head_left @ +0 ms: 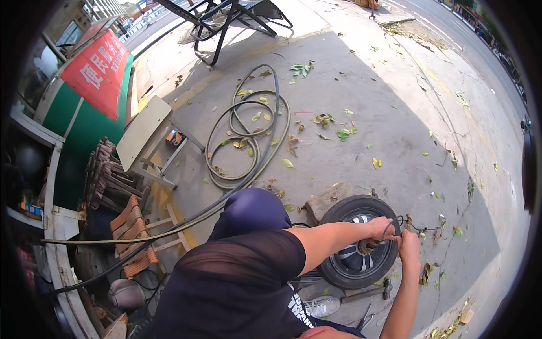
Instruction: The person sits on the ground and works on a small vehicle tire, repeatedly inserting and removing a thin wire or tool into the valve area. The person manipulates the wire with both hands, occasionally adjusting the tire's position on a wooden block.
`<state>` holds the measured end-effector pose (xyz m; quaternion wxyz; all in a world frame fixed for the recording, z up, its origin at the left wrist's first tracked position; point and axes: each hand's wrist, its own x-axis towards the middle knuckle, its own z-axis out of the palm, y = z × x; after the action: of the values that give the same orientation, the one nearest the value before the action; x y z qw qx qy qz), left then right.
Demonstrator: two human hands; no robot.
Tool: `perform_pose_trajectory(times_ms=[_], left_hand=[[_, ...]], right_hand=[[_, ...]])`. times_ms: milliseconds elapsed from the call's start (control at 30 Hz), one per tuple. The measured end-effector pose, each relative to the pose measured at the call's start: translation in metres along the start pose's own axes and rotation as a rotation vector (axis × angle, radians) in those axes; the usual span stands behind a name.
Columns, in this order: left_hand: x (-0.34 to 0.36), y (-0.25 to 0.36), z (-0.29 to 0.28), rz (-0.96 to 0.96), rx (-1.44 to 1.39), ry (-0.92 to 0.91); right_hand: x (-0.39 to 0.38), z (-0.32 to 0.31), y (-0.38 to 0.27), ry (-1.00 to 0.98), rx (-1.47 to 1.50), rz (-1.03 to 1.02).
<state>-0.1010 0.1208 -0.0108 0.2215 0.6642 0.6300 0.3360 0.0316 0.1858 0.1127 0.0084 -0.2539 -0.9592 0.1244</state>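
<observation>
Left hand (381,227) gripping cable (389,226) at wheel (359,242) hub | right hand (409,244) clenched on same cable just beside | wheel lies flat on concrete (367,96) | wood block (326,200) touching tyre | hammer (379,289) near | coiled hose (248,135) well apart

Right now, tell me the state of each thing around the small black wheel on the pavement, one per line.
Small black rubber wheel: lying flat on the concrete, hub facing up.
Left hand: gripping a thin dark cable at the hub.
Right hand: closed beside the hub, contents unclear.
Long green hose: coiled loosely on the ground.
Hammer: lying flat beside the wheel.
Pale wooden stool: tilted over.
</observation>
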Motion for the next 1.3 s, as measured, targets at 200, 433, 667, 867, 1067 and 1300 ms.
perform_pose_trajectory(times_ms=[200, 433, 667, 867, 1067, 1300], left_hand=[[0.003, 0.014, -0.023, -0.03, -0.043, -0.166], [0.003, 0.007, -0.014, -0.045, -0.016, -0.123], [0.002, 0.0, -0.003, 0.045, 0.01, -0.074], [0.003, 0.012, -0.016, 0.003, -0.002, -0.112], [0.004, 0.01, -0.02, 0.035, -0.014, -0.065], [0.004, 0.008, -0.012, 0.057, 0.019, -0.074]], right_hand=[[0.005, 0.033, 0.021, 0.146, 0.249, 0.256], [0.008, 0.044, 0.028, 0.096, 1.173, 0.877], [-0.011, 0.009, 0.004, 0.133, -0.123, 0.039], [-0.009, 0.017, -0.012, 0.112, 0.041, 0.259], [0.0, 0.019, -0.009, 0.104, 0.179, 0.301], [-0.008, -0.001, 0.008, -0.046, 0.081, -0.02]])
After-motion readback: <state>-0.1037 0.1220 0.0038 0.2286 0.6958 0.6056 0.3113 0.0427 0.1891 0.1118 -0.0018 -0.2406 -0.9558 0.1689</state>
